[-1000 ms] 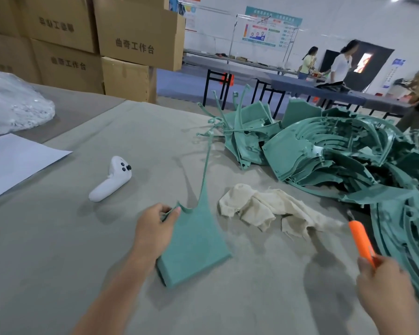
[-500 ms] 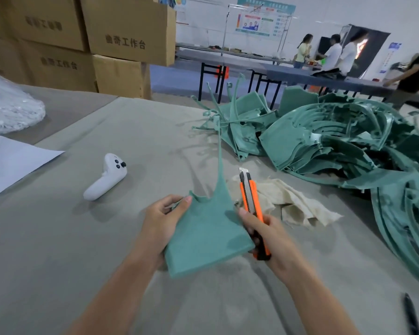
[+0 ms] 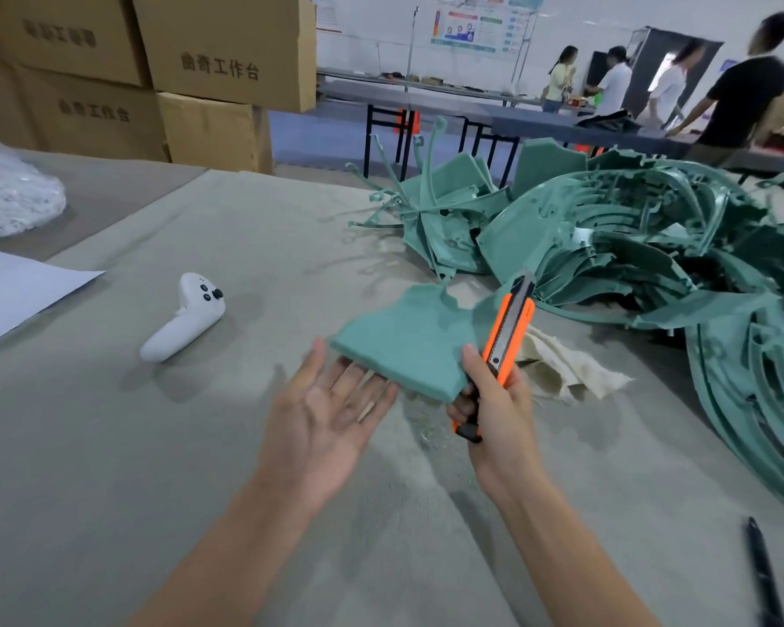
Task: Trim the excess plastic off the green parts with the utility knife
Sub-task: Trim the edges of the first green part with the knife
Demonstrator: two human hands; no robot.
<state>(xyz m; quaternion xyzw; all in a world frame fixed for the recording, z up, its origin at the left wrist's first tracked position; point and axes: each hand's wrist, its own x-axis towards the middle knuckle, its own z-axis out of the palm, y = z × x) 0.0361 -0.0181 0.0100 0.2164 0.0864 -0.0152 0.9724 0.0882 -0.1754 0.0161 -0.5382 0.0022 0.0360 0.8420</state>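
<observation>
We hold the green part (image 3: 408, 346) in the air over the table (image 3: 109, 445): our left hand (image 3: 331, 414) lies palm up, fingers (image 3: 351, 384) straight and slightly spread under its near left edge, while our right hand (image 3: 494, 400) curls round the utility knife (image 3: 508, 328), thumb seemingly pinning the part's near right corner. The thin panel looks light and stiff, so we judge a firm pinch on a smooth edge, clear of the blade, best. It lies nearly flat, notched edge toward the pile of green parts (image 3: 630, 246), its long axis unclear.
</observation>
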